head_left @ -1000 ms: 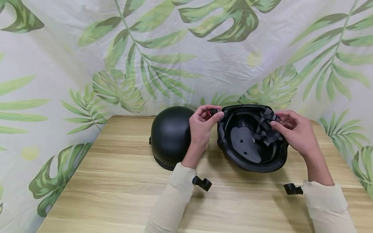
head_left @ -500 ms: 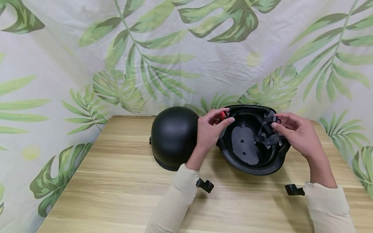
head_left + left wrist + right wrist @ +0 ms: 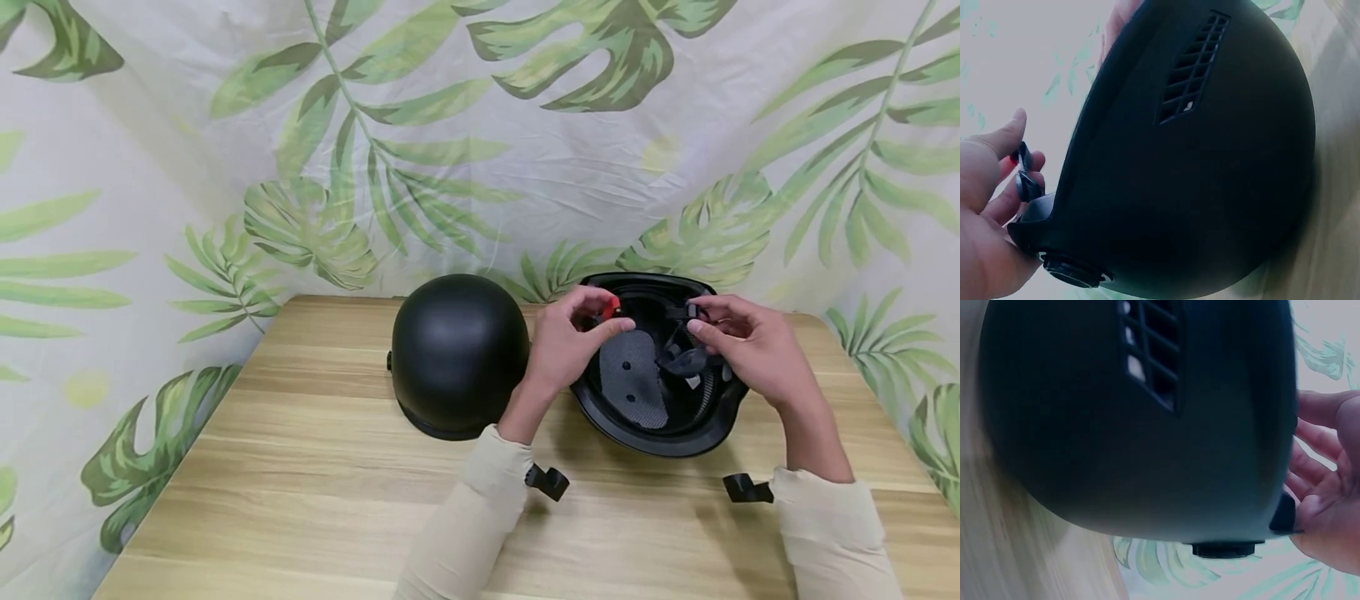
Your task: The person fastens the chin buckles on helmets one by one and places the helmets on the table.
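An upturned black helmet [image 3: 678, 442] rests on the table, its open side and grey mesh padding [image 3: 633, 379] facing up. Over its left rim my left hand [image 3: 562, 346] pinches a red-and-black strap buckle [image 3: 613, 307] between thumb and fingers. My right hand [image 3: 761, 350], at the right rim, pinches a black buckle end [image 3: 692, 311] on the dark chin strap [image 3: 686, 362]. The two buckle pieces are apart above the helmet's inside. In the left wrist view the shell [image 3: 1210, 181] hides part of the work; the right wrist view shows fingers [image 3: 1319, 440] behind the rim.
A second black helmet [image 3: 459, 354] stands dome up to the left, close to my left forearm. Both sit on a wood-grain table [image 3: 315, 492]. A leaf-patterned cloth [image 3: 420, 125] hangs behind the table. Black camera mounts [image 3: 551, 482] stick out from both wrists.
My left hand has moved right with the red-and-black buckle, from the helmet's left edge to over its opening. The right hand has shifted slightly left, and the gap between them has narrowed.
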{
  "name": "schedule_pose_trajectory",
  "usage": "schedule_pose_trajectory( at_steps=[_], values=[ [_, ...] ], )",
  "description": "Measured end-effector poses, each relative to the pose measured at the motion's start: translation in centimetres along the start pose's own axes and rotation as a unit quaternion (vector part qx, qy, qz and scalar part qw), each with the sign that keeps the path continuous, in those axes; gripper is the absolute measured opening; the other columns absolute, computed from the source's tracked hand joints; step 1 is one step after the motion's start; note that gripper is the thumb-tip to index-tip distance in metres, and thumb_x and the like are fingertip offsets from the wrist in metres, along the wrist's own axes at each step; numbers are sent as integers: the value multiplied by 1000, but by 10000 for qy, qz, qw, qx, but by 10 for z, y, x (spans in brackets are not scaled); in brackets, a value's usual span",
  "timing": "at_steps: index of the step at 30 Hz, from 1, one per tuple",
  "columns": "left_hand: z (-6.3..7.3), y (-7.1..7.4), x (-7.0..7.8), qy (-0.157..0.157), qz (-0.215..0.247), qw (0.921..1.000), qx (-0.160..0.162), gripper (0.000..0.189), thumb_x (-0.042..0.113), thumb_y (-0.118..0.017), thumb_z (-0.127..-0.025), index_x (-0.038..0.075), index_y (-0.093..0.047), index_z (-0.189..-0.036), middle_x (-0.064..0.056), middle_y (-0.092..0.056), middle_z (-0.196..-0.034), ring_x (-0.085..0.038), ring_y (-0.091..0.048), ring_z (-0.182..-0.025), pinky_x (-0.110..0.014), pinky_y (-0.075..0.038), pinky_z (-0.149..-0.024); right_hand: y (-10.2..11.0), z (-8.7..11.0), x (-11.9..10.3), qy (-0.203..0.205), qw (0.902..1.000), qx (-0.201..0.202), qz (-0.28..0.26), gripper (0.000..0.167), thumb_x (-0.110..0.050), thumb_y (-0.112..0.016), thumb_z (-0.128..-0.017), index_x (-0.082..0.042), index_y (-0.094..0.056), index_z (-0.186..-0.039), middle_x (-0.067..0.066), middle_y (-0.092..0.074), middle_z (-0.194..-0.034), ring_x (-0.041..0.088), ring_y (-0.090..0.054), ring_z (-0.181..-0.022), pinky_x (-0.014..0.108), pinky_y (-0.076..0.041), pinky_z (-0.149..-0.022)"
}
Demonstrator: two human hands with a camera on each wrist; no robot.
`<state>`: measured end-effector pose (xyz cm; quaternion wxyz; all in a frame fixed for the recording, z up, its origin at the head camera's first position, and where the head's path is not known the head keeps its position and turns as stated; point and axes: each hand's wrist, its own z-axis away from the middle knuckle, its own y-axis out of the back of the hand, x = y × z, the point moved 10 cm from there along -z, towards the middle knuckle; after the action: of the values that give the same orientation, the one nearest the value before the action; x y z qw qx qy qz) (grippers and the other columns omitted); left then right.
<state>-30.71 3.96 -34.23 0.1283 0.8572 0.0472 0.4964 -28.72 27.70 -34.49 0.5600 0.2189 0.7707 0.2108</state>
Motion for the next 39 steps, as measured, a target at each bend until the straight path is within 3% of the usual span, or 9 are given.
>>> schedule_pose_trajectory(
  at_steps=[3, 7, 10, 12, 17, 26, 34, 39],
  values=[
    [-2, -9, 7, -235, -909, 9953, -227, 34, 30, -89, -87, 16, -79, -116, 0, -80, -104, -11, -71, -92, -17, -57, -78, -3, 0, 0, -12, 9999, -63, 100, 37, -21, -70, -105, -5, -68, -138, -21, -66, -96, -1, -68, -77, 19, -57, -66],
    [-2, -18, 14, -368, -2116, 9754, -496, 37, 38, -86, -88, 18, -82, -119, 1, -79, -104, -11, -70, -87, -16, -52, -72, -5, 0, 0, -2, 9998, -100, 169, 36, -22, -70, -105, -6, -68, -138, -19, -66, -96, 1, -67, -76, 21, -56, -65],
    [0, -22, 15, -345, -2601, 9625, -687, 36, 36, -83, -92, 17, -81, -123, -1, -78, -109, -13, -71, -92, -19, -54, -75, -6, -1, -1, 34, 9997, -122, 215, 37, -22, -69, -105, -7, -68, -138, -17, -66, -95, 4, -67, -75, 23, -54, -63],
    [1, -24, 15, -336, -2677, 9597, -788, 33, 30, -82, -95, 15, -79, -125, -3, -78, -114, -15, -72, -97, -22, -57, -79, -7, -2, -2, 71, 9996, -136, 252, 36, -22, -69, -105, -7, -68, -139, -16, -66, -95, 6, -66, -74, 23, -53, -62],
    [2, -23, 15, -327, -2583, 9618, -848, 32, 17, -79, -97, 10, -76, -129, -7, -77, -121, -18, -72, -103, -26, -58, -86, -7, -3, -3, 111, 9993, -171, 298, 36, -21, -69, -105, -8, -67, -138, -13, -67, -94, 5, -66, -75, 23, -52, -62],
    [4, -27, 10, -251, -2672, 9594, -862, 28, 26, -81, -96, 15, -79, -122, -2, -78, -115, -17, -72, -101, -30, -59, -88, -9, 0, 4, -104, 9992, -377, 115, 39, -23, -74, -102, -10, -67, -137, -23, -68, -103, -6, -69, -89, 19, -54, -71],
    [3, -27, 10, -345, -2710, 9572, -951, 28, 28, -80, -97, 19, -79, -123, -1, -78, -115, -17, -72, -104, -31, -59, -89, -16, 2, -9, 301, 9982, -504, 114, 33, -17, -74, -101, -8, -70, -132, 1, -75, -105, -3, -70, -88, 14, -56, -75],
    [4, -28, 13, -626, -2659, 9562, -1047, 28, 28, -80, -97, 19, -79, -124, 0, -78, -117, -17, -72, -104, -31, -59, -88, -19, 3, -15, 453, 9976, -507, 147, 31, -13, -74, -101, -7, -72, -132, -7, -75, -100, -3, -70, -86, 14, -56, -73]
  ],
)
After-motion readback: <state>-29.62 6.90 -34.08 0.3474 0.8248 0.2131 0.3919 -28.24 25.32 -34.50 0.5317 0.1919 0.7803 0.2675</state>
